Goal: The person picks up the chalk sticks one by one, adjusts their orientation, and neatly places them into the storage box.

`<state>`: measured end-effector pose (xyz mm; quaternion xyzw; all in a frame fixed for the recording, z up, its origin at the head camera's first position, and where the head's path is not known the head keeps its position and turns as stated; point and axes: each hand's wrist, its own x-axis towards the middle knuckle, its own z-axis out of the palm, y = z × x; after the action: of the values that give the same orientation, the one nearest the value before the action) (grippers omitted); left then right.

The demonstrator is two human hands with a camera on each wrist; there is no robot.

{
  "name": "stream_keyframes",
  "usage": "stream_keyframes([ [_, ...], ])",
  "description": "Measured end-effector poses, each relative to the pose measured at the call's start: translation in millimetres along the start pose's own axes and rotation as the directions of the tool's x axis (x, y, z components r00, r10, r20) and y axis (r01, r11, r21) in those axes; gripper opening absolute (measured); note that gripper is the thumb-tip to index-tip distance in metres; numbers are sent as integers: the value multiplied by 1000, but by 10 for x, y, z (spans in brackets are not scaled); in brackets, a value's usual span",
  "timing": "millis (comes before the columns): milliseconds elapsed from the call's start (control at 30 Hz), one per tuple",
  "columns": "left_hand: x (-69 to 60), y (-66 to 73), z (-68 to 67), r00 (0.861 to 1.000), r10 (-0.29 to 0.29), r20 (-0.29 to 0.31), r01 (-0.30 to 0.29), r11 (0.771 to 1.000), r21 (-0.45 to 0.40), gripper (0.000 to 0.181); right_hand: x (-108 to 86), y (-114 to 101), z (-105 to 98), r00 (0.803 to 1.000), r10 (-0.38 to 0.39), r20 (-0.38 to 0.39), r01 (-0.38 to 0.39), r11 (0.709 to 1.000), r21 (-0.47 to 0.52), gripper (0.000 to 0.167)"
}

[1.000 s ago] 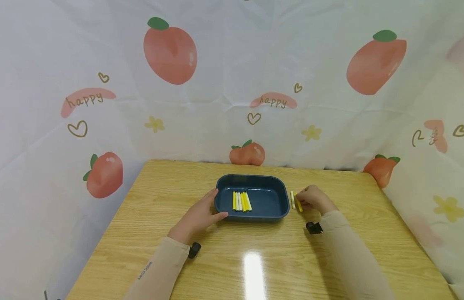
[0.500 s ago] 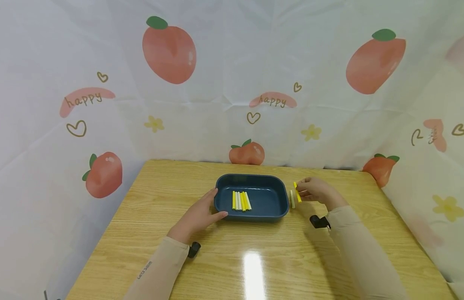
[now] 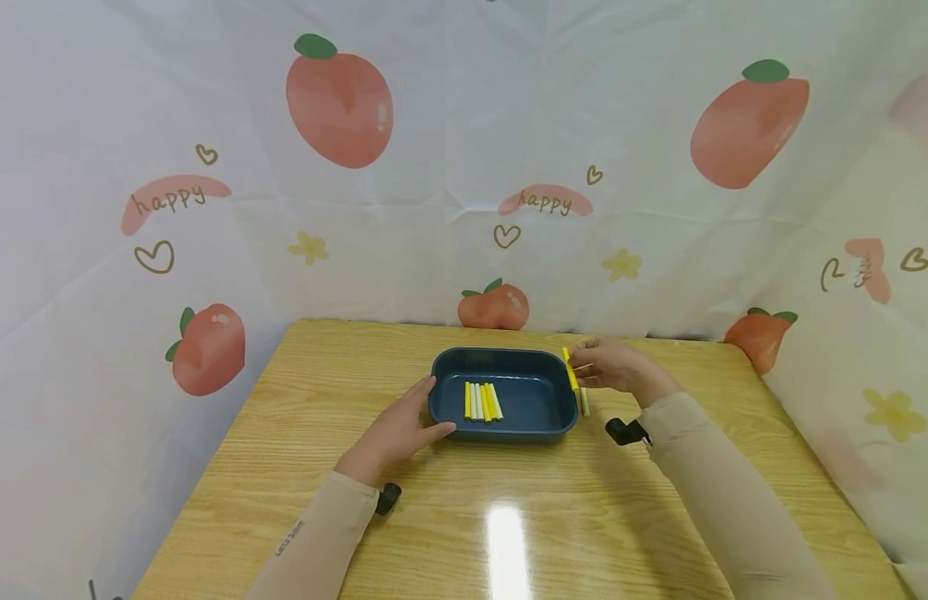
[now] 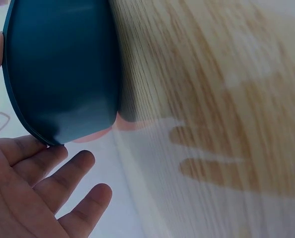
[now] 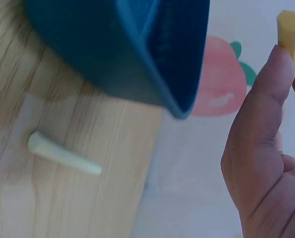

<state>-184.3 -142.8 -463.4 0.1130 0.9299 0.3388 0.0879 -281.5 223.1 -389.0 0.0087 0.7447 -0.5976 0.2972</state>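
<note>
In the head view, a dark blue rectangular tub [image 3: 536, 422] holds a row of several yellow and white chalk sticks [image 3: 483, 402] toward its left side. My left hand [image 3: 396, 429] rests against the tub's left end, thumb at the near corner and fairly straight fingers touching the rim. My right hand [image 3: 617, 367] pinches a yellow chalk stick [image 3: 570, 369] at the tub's right rim; the right wrist view shows that stick's end [image 5: 289, 29] above the thumb. A white chalk stick [image 5: 63, 154] lies on the table just right of the tub, partly hidden in the head view.
The wooden table [image 3: 434, 517] carries the tub near its back edge. Behind it and at both sides hangs a white curtain [image 3: 419, 167] printed with fruit. Small black devices [image 3: 626, 431] are worn at both wrists.
My right hand has lifted the yellow chalk stick off the table and carried it left and away from me to the tub's right rim. The left hand and the tub have stayed put.
</note>
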Motion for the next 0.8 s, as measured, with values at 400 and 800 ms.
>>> stream_keyframes([
  [400, 9, 4, -1, 1000, 1, 5, -1, 1000, 5, 98, 211, -172, 310, 998, 56, 8, -56, 998, -10, 19],
  [800, -14, 15, -6, 1000, 3, -1, -3, 1000, -4, 97, 447, -185, 597, 995, 102, 8, -102, 994, -40, 8],
])
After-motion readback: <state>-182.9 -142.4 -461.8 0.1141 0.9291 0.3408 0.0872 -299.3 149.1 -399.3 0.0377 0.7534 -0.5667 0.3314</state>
